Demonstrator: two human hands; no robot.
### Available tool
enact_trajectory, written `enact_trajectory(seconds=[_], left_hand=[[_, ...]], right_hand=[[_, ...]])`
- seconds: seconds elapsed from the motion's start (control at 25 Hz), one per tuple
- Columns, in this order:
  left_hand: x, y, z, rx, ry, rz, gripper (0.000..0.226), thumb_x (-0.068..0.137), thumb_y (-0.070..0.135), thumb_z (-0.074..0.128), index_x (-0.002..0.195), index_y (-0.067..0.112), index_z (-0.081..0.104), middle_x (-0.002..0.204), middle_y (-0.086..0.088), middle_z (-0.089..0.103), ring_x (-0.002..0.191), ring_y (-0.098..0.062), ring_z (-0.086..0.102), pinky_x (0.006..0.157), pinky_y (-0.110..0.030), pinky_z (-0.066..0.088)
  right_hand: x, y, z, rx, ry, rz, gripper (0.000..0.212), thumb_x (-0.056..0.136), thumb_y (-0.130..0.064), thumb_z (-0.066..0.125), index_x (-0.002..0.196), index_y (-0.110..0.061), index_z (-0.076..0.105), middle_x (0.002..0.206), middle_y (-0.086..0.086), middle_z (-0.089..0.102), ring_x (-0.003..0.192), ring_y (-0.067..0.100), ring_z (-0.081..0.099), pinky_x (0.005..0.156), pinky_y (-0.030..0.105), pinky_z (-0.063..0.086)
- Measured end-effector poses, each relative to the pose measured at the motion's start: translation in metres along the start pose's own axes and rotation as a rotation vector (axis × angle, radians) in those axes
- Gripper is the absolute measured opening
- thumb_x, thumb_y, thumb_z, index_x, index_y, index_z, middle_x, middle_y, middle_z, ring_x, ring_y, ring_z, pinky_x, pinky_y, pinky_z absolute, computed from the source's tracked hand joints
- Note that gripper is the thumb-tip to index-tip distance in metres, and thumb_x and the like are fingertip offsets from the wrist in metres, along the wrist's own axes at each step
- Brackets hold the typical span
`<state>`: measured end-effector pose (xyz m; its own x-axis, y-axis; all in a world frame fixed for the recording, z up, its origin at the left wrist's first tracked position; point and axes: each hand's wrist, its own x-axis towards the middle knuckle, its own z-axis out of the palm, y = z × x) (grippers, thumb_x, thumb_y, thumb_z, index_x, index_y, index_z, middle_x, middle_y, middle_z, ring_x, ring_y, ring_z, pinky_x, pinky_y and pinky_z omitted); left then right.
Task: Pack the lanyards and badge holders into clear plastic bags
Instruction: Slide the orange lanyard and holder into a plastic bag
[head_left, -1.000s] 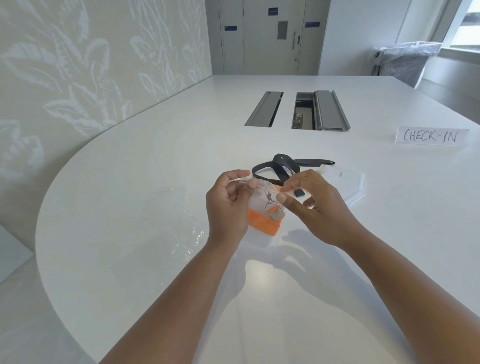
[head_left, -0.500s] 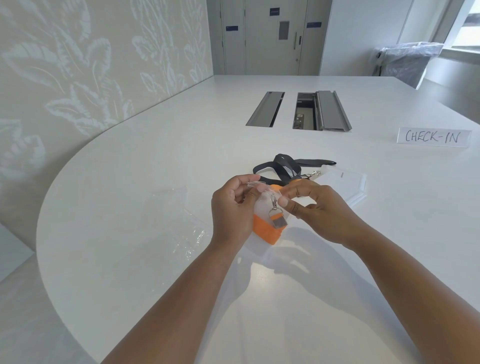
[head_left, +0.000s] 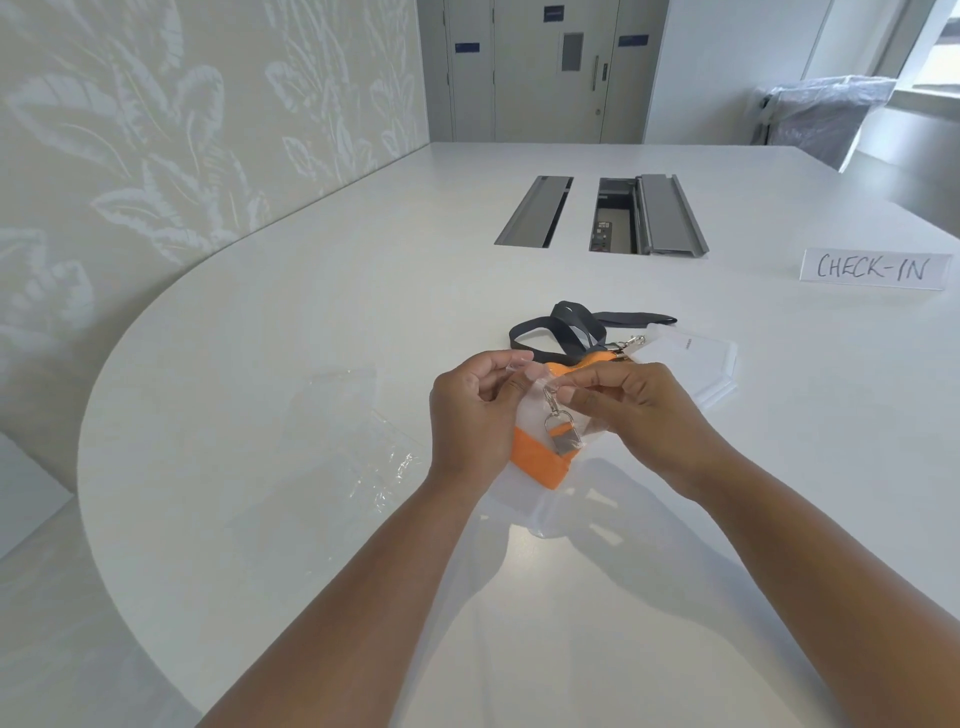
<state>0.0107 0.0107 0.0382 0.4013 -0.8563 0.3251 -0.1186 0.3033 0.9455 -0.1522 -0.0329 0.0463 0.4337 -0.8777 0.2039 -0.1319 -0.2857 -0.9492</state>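
Head view, left grip (head_left: 470, 410), right grip (head_left: 639, 410) pinching glossy clear bag (head_left: 531, 413) (orange lanyard (head_left: 537, 460) inside)

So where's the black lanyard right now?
In the head view, the black lanyard lies on the table, just beyond the right hand, left of the badge holders.

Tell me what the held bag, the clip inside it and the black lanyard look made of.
Bag: thin clear plastic film, glossy; it is see-through and crinkles. Clip: likely metal, polished silver with bright glints. Black lanyard: probably woven fabric, matte; a flat band lying in limp loops.
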Motion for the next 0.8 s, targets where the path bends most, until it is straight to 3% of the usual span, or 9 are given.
enact_trajectory(seconds=[0.2,0.32,0.4,0.52,0.6,0.8], left_hand=[[0.000,-0.001,0.000,0.010,-0.019,-0.031,0.010,0.085,0.017,0.075,0.095,0.014,0.075,0.083,-0.002,0.078,0.080,-0.017,0.074,0.080,-0.029,0.058],[0.001,0.001,0.000,0.030,-0.051,-0.071,0.015,0.088,0.018,0.072,0.103,0.016,0.073,0.091,0.002,0.077,0.086,-0.013,0.073,0.080,-0.024,0.057],[0.002,0.000,-0.001,0.095,-0.039,-0.121,0.016,0.088,0.015,0.070,0.103,0.022,0.072,0.091,0.007,0.073,0.087,-0.011,0.071,0.077,-0.024,0.055],[0.003,-0.003,-0.002,0.174,-0.014,-0.140,0.011,0.087,0.014,0.069,0.095,0.021,0.073,0.083,0.009,0.070,0.077,-0.007,0.069,0.072,-0.026,0.057],[0.003,-0.001,-0.003,0.203,-0.006,-0.117,0.010,0.088,0.013,0.070,0.094,0.020,0.073,0.082,0.011,0.070,0.069,0.000,0.068,0.066,-0.016,0.053],[0.002,-0.001,-0.004,0.222,0.049,-0.089,0.011,0.087,0.014,0.069,0.094,0.022,0.074,0.080,0.018,0.069,0.073,-0.002,0.069,0.060,-0.010,0.048]], right_hand=[[0.000,-0.003,-0.002,0.015,-0.055,0.042,0.011,0.092,-0.013,0.068,0.096,-0.012,0.078,0.091,0.003,0.078,0.086,0.016,0.071,0.078,0.028,0.055],[0.000,-0.005,-0.004,0.012,-0.030,0.017,0.008,0.090,-0.013,0.070,0.091,-0.009,0.076,0.085,0.002,0.077,0.080,0.013,0.071,0.075,0.021,0.053],[0.000,-0.004,-0.007,0.003,0.036,0.021,0.009,0.085,-0.016,0.075,0.088,-0.008,0.076,0.084,0.006,0.078,0.078,0.016,0.071,0.075,0.024,0.055],[0.001,-0.003,-0.013,-0.042,0.034,0.080,0.009,0.083,-0.016,0.078,0.088,-0.008,0.076,0.083,0.008,0.078,0.076,0.018,0.072,0.078,0.027,0.058],[0.002,-0.004,-0.017,-0.060,0.008,0.114,0.007,0.083,-0.008,0.076,0.089,-0.010,0.073,0.080,0.006,0.076,0.073,0.016,0.070,0.078,0.030,0.058],[0.003,-0.005,-0.024,-0.211,0.033,0.126,0.035,0.083,0.001,0.075,0.109,-0.018,0.062,0.074,0.001,0.075,0.069,0.017,0.071,0.075,0.033,0.061]])
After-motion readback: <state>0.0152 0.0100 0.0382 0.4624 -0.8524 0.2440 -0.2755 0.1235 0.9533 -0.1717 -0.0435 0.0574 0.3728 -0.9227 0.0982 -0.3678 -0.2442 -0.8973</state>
